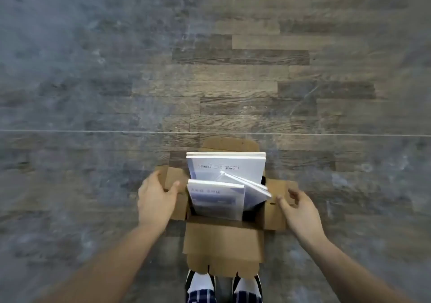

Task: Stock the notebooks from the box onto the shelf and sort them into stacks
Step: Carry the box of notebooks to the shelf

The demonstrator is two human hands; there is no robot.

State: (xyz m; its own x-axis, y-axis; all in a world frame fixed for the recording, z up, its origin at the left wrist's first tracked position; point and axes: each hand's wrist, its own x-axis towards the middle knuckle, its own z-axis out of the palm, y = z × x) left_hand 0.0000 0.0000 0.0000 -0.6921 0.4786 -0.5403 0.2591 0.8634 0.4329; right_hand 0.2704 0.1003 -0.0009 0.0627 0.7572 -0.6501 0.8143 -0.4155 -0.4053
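Cardboard box (224,239) on floor (233,69), flaps spread so notebooks (226,169) stand reachable inside. L hand (155,200) pinches left flap (173,177), prob. to hold it back; R hand (300,211) fingers loose, apart, over right flap (275,209)

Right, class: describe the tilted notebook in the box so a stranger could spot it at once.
Find the open cardboard box on the floor. Inside, the tilted notebook sits between the labelled back stack and the front notebook. It alone leans to the right; the others stand straight.
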